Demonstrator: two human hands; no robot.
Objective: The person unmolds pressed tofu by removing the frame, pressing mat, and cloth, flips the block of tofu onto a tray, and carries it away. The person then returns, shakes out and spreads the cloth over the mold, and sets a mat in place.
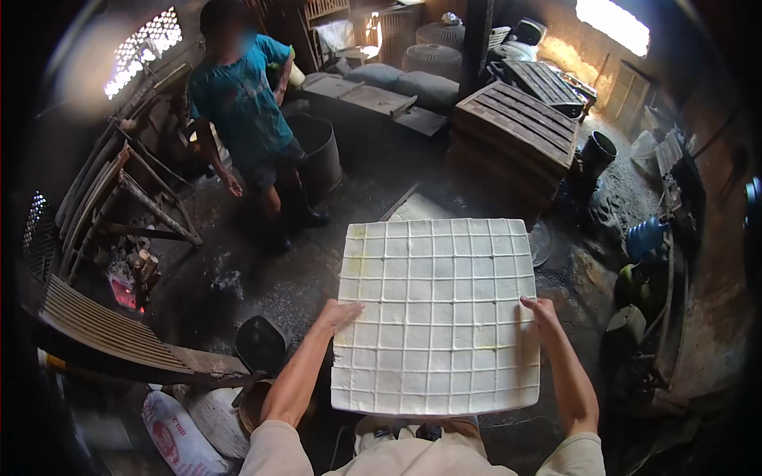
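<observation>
A large, square white slab (432,313), which looks like tofu, is held out level in front of my body. Raised lines cross its top in a grid, with faint yellow stains near the left side and lower right. My left hand (341,314) grips the left edge, thumb on top. On the opposite edge my right hand (541,312) holds on in the same way. The fingers of both hands are hidden beneath the slab, so I cannot tell whether a board lies under it. The left edge is slightly ragged.
A person (246,111) in a teal shirt stands ahead on the left, beside a dark drum (317,155). A slatted wooden crate (516,131) stands ahead right. A fire (125,292) glows at left. Printed sacks (178,436) lie lower left. A blue jug (647,236) is at right.
</observation>
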